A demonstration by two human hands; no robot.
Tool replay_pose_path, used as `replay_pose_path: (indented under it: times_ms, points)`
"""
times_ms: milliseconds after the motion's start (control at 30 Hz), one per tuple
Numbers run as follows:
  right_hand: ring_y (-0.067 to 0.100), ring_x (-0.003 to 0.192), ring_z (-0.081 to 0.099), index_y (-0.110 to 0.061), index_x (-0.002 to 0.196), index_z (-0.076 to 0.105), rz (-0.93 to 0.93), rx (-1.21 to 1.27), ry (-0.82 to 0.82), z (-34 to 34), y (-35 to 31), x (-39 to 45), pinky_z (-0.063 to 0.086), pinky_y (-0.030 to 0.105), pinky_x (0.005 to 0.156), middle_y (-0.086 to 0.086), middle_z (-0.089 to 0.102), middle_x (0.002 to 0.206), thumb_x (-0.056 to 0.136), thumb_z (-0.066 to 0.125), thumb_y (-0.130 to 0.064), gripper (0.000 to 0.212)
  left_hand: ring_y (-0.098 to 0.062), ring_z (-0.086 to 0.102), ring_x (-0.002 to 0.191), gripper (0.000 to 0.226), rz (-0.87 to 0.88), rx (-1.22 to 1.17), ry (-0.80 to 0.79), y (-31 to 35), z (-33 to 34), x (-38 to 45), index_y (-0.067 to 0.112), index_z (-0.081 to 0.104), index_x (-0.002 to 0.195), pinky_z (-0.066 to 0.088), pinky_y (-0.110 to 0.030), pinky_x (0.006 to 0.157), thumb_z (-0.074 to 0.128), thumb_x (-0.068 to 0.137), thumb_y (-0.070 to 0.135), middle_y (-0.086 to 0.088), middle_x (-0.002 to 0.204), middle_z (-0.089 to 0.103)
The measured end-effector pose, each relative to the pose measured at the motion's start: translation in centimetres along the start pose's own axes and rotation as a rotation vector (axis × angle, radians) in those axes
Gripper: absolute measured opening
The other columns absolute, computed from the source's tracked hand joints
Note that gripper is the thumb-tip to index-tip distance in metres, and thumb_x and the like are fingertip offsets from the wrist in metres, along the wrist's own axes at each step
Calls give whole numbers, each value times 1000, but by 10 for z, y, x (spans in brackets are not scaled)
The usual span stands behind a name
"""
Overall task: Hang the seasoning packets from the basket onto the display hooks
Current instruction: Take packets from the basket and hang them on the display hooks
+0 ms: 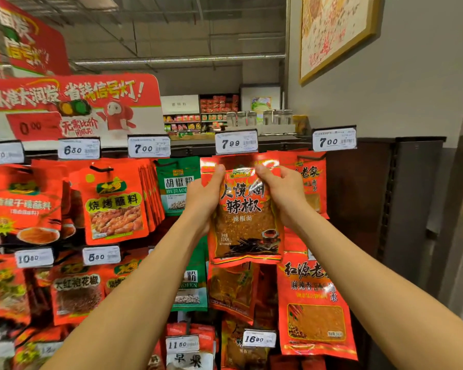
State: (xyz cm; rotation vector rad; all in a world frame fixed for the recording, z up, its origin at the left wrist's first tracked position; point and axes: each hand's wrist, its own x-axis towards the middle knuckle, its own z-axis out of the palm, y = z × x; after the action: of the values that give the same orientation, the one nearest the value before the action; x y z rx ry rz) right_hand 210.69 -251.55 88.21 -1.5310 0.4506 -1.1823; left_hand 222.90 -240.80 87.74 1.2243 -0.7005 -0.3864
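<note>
A red chili-powder seasoning packet (245, 222) is held up against the display, just under the 7.99 price tag (236, 142). My left hand (206, 194) grips its upper left edge. My right hand (281, 190) pinches its upper right corner. The packet's top strip sits at the level of the hook, but the hook itself is hidden behind the packet and the tag. No basket is in view.
Rows of hanging packets surround it: a green pepper packet (177, 184) to the left, a barbecue-dip packet (115, 206) further left, red packets (314, 308) below right. A dark panel (358, 198) ends the rack on the right. Price tags jut out along each row.
</note>
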Motion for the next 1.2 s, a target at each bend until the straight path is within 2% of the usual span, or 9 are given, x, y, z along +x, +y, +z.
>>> replay_pose_path:
  times_ms: [100,200,367,533,667,767,933,1067,1200]
  points:
    - [35,82,74,-6,83,70,42,-15,47,5,-1,10,57,60,83,20,76,89,89,76,-30,25,-30,75,80,29,52,42,41,4,2,14,17,70,77,59,-41,73,68,93,41,-5,78,78]
    - [32,76,75,-11,76,70,43,-28,76,7,2,16,60,58,78,11,77,78,88,76,-27,21,-37,74,86,28,62,49,45,3,3,22,19,68,73,59,-49,78,71,91,41,-13,85,78]
    - [23,63,58,-14,68,64,10,-44,145,9,6,20,45,41,60,12,65,68,72,78,-39,30,-31,69,77,26,49,43,40,0,4,31,16,69,73,54,-43,72,76,84,39,-15,81,73]
    - [24,70,56,-12,81,67,70,-117,112,11,19,32,41,40,67,17,63,75,84,75,-40,29,-19,60,57,34,28,135,114,-8,7,40,18,63,68,42,-28,57,71,91,41,8,49,62]
    - [17,58,61,-16,81,60,125,-189,-80,-10,30,25,43,28,62,0,62,64,90,70,-44,31,-25,59,42,42,-31,114,-48,-19,-16,33,14,60,75,47,-29,43,73,86,53,-4,51,61]
    - [14,64,68,-16,88,69,68,-306,-184,-26,41,16,47,28,58,-5,70,73,90,70,-38,22,-27,68,51,34,81,224,-148,-36,-40,26,15,67,75,51,-28,47,71,89,46,-14,66,73]
    - [32,71,70,-6,81,74,58,-447,-53,-11,53,56,56,47,69,9,74,76,89,72,-29,25,-22,51,58,31,100,334,59,-48,-22,59,14,63,69,39,-35,59,73,89,36,-8,59,56]
    - [24,76,64,-17,69,66,125,-537,6,-1,69,101,46,30,63,-1,62,67,86,77,-34,26,-25,54,60,42,55,363,161,-63,-4,102,18,61,52,40,-32,59,72,89,32,-4,56,59]
    - [32,101,67,-12,100,73,133,-634,64,4,81,126,55,41,89,10,72,103,87,77,-43,34,-32,69,92,31,-2,497,283,-67,10,133,11,74,83,59,-43,84,72,88,41,-10,90,75]
